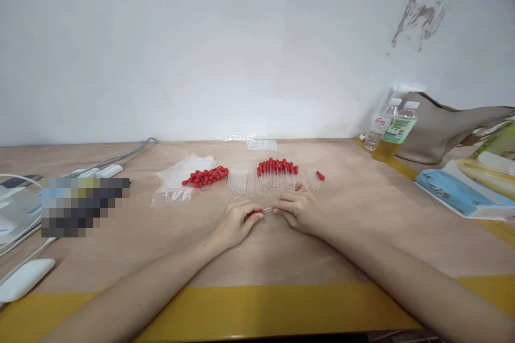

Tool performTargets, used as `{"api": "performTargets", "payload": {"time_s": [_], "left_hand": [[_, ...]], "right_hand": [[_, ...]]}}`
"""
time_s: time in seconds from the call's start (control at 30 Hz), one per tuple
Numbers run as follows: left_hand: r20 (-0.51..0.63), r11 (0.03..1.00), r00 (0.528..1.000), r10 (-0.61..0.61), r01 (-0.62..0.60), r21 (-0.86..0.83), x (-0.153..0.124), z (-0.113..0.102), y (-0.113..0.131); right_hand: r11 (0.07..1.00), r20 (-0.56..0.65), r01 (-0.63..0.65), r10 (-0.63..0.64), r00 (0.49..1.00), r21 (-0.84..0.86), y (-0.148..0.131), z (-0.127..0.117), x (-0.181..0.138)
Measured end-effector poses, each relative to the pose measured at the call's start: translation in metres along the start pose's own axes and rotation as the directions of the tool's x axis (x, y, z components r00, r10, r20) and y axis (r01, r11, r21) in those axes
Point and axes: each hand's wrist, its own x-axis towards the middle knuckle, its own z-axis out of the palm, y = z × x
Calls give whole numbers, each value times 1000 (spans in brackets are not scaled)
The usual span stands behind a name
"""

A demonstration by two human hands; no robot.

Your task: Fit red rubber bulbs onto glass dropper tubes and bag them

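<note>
Red bulb (257, 211) pinched in left hand (237, 221); right hand (301, 209) grips clear tube (268, 209).

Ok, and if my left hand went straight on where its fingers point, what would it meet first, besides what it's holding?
Probably your right hand, just beyond the clear tube, though depth is hard to judge from one view.
</note>
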Motion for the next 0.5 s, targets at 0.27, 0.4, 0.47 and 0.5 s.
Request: {"api": "performTargets", "payload": {"time_s": [0.27,0.4,0.47,0.5], "left_hand": [[28,1000,999,28,-28,-7,-2,-3,3],[46,998,997,54,-53,-14,-3,-1,3],[51,998,997,61,-60,-8,-4,-1,3],[55,998,996,66,-65,-4,-4,0,2]], "right_hand": [[997,18,-65,64,998,36,-14,1,2],[993,104,-90,82,991,74,-17,-1,6],[991,154,-100,86,984,91,-18,-1,8],[989,174,-109,91,981,95,-18,-1,9]]}}
